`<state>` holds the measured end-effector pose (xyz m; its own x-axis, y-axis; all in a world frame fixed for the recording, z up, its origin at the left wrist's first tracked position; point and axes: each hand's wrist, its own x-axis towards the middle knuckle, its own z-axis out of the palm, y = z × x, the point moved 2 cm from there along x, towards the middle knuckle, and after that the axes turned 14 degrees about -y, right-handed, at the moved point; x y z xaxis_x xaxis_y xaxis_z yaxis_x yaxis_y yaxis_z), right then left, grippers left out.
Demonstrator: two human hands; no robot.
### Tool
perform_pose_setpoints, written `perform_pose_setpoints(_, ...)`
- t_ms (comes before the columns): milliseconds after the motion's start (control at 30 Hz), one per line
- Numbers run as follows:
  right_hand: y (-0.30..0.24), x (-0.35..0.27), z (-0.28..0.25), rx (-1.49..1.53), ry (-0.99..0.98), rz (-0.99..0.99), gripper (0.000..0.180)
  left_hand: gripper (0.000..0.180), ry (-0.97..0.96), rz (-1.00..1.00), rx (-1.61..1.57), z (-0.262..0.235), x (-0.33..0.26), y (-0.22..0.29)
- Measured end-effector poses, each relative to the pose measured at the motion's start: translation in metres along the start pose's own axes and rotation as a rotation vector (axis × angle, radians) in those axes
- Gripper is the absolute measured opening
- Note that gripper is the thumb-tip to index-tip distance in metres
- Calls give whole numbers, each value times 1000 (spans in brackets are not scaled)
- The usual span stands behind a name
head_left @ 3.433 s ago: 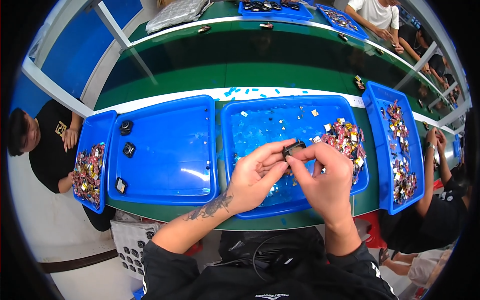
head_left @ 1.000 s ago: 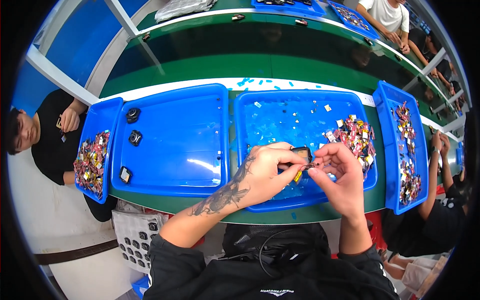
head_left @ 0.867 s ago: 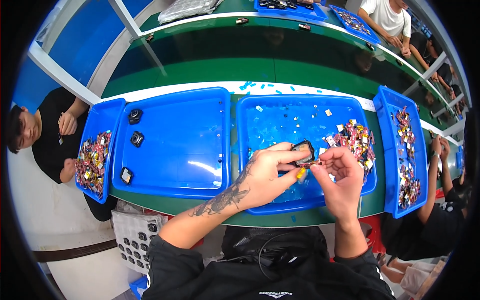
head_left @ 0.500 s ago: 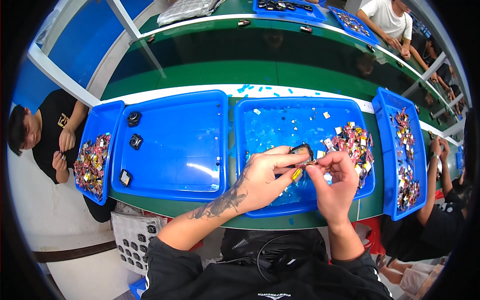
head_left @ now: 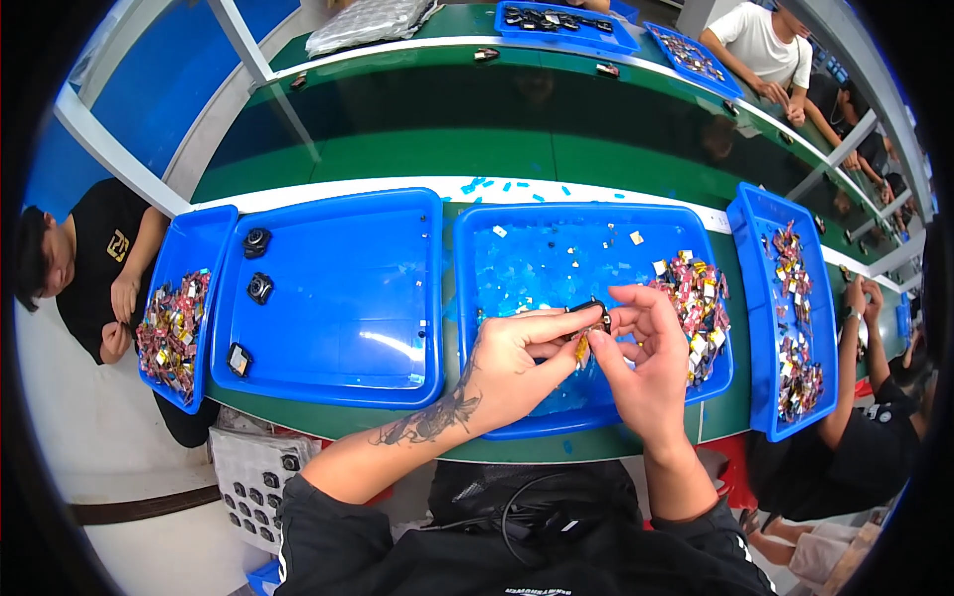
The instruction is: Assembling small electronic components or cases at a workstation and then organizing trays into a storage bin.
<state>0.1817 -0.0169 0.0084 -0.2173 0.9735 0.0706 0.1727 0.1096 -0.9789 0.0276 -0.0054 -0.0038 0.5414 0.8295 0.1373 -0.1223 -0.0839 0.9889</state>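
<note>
Fingers of your left hand (head_left: 517, 363) and right hand (head_left: 646, 372) pinch 1 small black part (head_left: 588, 310) between them, above the blue tray's (head_left: 477, 298) near-right area; both hands equally close, part's axis unclear

A green worktop (head_left: 397, 149) with a white strip carries four blue trays side by side: a narrow left tray (head_left: 199, 233), a wide tray (head_left: 338, 288), a middle tray (head_left: 556, 248) and a narrow right tray (head_left: 760, 298). Small blue scraps (head_left: 497, 186) lie on the strip.
</note>
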Motion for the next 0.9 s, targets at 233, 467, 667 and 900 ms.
perform_pose_setpoints(233,-5,27,1,136,-221,69,39,42,73,52,11,-15,-6,4)
perform_pose_setpoints(467,7,190,-71,-120,-204,170,36,34,158,-6,708,-79,-40,57)
perform_pose_setpoints(667,86,261,-102,-597,11,268,47,48,599,-674,1467,-203,-153,47)
perform_pose_setpoints(900,66,237,-131,-279,86,328,28,39,255,-720,1489,-230,-153,41)
